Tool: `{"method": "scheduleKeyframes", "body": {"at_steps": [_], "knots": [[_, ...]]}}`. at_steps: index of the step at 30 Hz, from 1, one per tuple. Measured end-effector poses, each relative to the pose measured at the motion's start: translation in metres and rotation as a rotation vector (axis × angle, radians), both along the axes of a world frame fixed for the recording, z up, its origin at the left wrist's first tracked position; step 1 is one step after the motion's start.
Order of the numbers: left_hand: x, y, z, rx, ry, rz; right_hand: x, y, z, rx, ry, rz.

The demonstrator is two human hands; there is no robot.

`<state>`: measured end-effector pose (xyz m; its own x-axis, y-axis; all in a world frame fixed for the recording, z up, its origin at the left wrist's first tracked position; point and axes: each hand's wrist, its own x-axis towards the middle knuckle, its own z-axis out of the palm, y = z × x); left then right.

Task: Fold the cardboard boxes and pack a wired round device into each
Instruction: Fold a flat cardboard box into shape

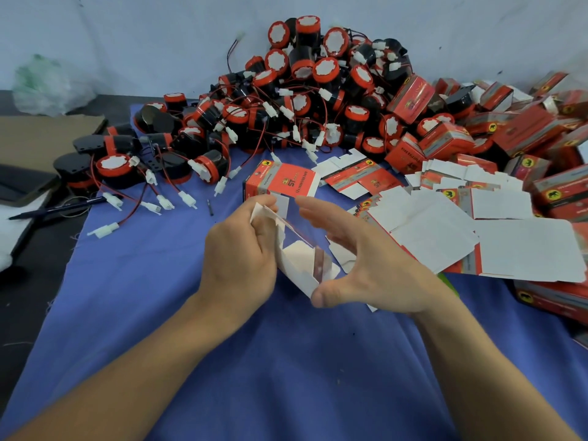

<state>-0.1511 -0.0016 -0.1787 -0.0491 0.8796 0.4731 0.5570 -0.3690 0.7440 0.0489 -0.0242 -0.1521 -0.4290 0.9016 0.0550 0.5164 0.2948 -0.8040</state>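
**While one box is held part-folded: bench contents**

Left hand (241, 249) grips the part-folded cardboard box (299, 259) above the blue cloth (143, 281). Right hand (366, 262) is spread, fingers straight, thumb at the box's near corner. Wired round devices (302, 100) are heaped beyond. Flat blanks (445, 230) lie to the right, closed boxes (525, 132) behind them.

A pale, bluish-white wall (127, 33) is seen behind the desk, plain and marked by a few small dark specks. The desk (19, 313) is shown with a dark top along its left edge. Most of it is covered by a blue cloth (143, 297), which is creased and frayed into loose threads at its left border. A flat brown cardboard sheet (47, 135) is laid at the far left, and a crumpled clear plastic bag (47, 81), tinged green, is set against the wall. The scene is lit softly and evenly, and only faint shadows are cast.
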Motion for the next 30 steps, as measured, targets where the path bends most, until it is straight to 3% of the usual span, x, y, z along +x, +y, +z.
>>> {"method": "scheduleKeyframes", "body": {"at_steps": [4,8,16,23,27,30], "knots": [[-0.004,0.005,-0.002,-0.007,-0.033,0.0,-0.013,-0.001,-0.004,0.03,0.086,-0.025],[-0.007,0.017,-0.004,-0.136,-0.23,0.057,-0.018,-0.003,-0.003,0.11,0.307,-0.203],[-0.003,0.01,-0.01,-0.194,-0.429,-0.082,-0.022,-0.002,-0.003,0.211,0.39,-0.49],[0.001,0.005,-0.008,-0.072,-0.333,0.048,-0.019,-0.002,0.002,-0.056,0.508,-0.257],[0.004,-0.002,-0.004,0.067,-0.174,0.037,-0.024,-0.005,0.002,-0.108,0.541,-0.192],[0.004,-0.002,-0.004,0.058,-0.165,0.016,-0.029,-0.007,0.001,-0.118,0.598,-0.08]]}}
